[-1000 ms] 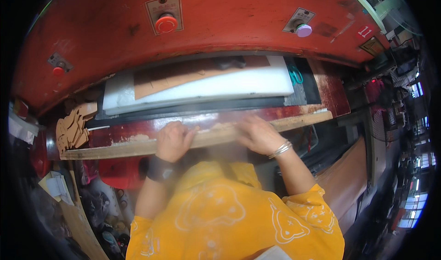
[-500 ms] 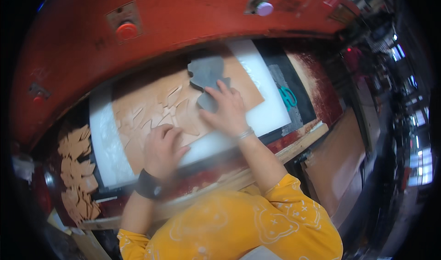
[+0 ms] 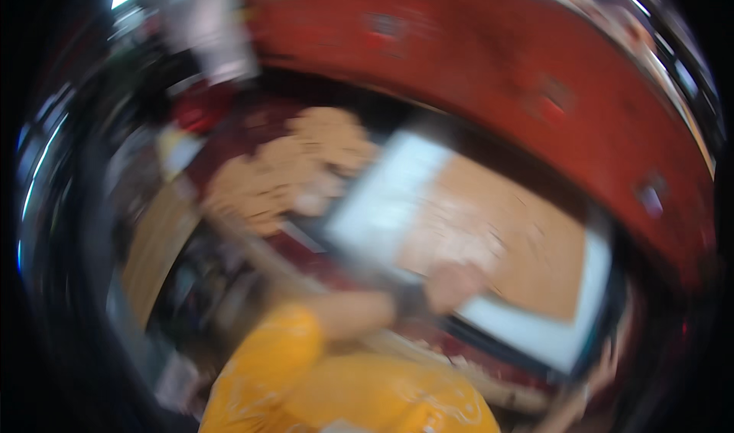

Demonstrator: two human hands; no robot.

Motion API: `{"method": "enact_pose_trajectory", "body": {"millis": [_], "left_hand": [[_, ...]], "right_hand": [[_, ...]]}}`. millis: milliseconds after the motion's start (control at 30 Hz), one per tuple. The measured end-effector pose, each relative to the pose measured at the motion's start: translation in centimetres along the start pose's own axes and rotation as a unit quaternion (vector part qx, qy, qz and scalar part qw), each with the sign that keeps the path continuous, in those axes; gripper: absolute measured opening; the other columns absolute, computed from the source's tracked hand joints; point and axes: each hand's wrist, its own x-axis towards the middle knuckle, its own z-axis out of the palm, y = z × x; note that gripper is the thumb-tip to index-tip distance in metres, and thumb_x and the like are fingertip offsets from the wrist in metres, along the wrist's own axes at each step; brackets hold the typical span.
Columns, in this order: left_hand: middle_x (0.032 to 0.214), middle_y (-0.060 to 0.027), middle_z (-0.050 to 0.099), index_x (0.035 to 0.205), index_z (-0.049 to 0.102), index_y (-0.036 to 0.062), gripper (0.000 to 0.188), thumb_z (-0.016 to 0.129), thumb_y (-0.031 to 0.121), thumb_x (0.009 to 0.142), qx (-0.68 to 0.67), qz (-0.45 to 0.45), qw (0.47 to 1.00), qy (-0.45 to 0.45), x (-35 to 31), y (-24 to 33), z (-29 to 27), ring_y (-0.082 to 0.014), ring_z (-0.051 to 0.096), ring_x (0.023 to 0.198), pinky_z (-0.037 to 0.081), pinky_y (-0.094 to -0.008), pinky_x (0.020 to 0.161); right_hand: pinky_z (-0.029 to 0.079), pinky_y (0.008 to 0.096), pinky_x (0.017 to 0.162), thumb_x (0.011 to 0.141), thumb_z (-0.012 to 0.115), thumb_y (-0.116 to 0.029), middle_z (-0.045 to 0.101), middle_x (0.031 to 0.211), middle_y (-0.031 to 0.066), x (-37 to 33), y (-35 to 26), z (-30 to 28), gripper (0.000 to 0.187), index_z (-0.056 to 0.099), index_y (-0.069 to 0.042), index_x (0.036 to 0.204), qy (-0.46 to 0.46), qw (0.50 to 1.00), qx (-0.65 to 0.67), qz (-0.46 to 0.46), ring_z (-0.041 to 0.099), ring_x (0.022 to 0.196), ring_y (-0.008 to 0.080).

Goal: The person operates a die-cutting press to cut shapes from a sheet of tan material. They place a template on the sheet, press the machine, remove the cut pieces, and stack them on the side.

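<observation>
Strong motion blur covers the view. My left hand [image 3: 456, 286], with a dark band at the wrist, is over the near edge of a tan leather-like sheet [image 3: 547, 272]; its fingers are smeared. The sheet bears cut outlines and lies on a white board [image 3: 382, 196]. Beyond the board's right end is my right hand [image 3: 604, 368], at the lower right. Its fingers look stretched out but are too smeared to show whether they hold anything.
A pile of cut tan pieces [image 3: 294, 165] lies on the dark red table, left of the board. A red machine beam [image 3: 474, 66] with buttons spans the far side. A wooden strip [image 3: 260, 257] edges the near side.
The view has swung left. My right hand has left the grey flat shape on the sheet and moved off to the right; that shape is no longer visible. My left hand stays near the sheet.
</observation>
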Motion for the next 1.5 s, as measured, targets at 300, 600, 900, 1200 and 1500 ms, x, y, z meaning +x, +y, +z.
{"method": "enact_pose_trajectory", "body": {"millis": [300, 600, 900, 1200, 1500], "left_hand": [[0.075, -0.0158, 0.061, 0.072, 0.058, 0.0023, 0.013, 0.052, 0.013, 0.078, -0.098, -0.051, 0.992, -0.058, 7.4, -4.2, -0.3, -0.0345, 0.062, 0.073, 0.049, -0.0439, 0.061], [0.104, -0.0178, 0.059, 0.095, 0.063, 0.0036, 0.029, 0.06, 0.026, 0.076, -0.135, 0.083, 0.987, 0.025, 10.3, -4.2, 2.4, -0.033, 0.057, 0.097, 0.047, -0.043, 0.077], [0.136, -0.019, 0.044, 0.136, 0.043, 0.0087, 0.08, 0.057, 0.062, 0.078, -0.054, 0.246, 0.941, -0.227, 15.9, -6.2, 3.2, -0.0339, 0.037, 0.131, 0.028, -0.05, 0.106], [0.118, -0.015, 0.058, 0.125, 0.054, 0.0108, 0.041, 0.051, 0.028, 0.089, -0.172, 0.136, 0.931, -0.29, 17.4, -5.6, 3.5, -0.0308, 0.055, 0.108, 0.043, -0.0374, 0.094], [0.117, -0.0118, 0.058, 0.122, 0.048, 0.0072, 0.036, 0.031, 0.032, 0.101, -0.795, -0.269, 0.541, 0.051, 23.5, -11.4, 1.6, -0.0266, 0.054, 0.114, 0.044, -0.0454, 0.099]], "right_hand": [[0.049, 0.0343, 0.076, 0.086, 0.067, -0.027, 0.067, 0.093, 0.0139, 5.1, -1.0, 8.6, 0.03, 0.067, 0.0, 0.1, -0.206, 0.81, -0.516, -0.186, 0.059, 0.08, 0.0247], [0.038, 0.043, 0.104, 0.09, 0.057, -0.021, 0.057, 0.124, 0.015, -5.9, 4.2, 22.9, 0.039, 0.053, 0.0, 0.123, -0.322, 0.737, 0.454, 0.384, 0.047, 0.122, 0.0291], [0.042, 0.0373, 0.093, 0.097, 0.043, -0.034, 0.057, 0.124, 0.0076, -6.9, 3.7, 24.5, 0.038, 0.049, -0.012, 0.127, -0.216, 0.77, 0.498, 0.335, 0.056, 0.099, 0.0207], [0.048, 0.0358, 0.087, 0.1, 0.039, -0.024, 0.059, 0.117, 0.0103, -7.4, 1.0, 25.2, 0.035, 0.049, -0.002, 0.126, -0.17, 0.913, 0.326, 0.176, 0.057, 0.105, 0.0208], [0.048, 0.03, 0.06, 0.095, 0.049, -0.025, 0.065, 0.065, 0.0108, -10.6, 0.8, 22.4, 0.032, 0.065, 0.0, 0.081, -0.207, 0.963, -0.174, 0.02, 0.063, 0.062, 0.0165]]}}
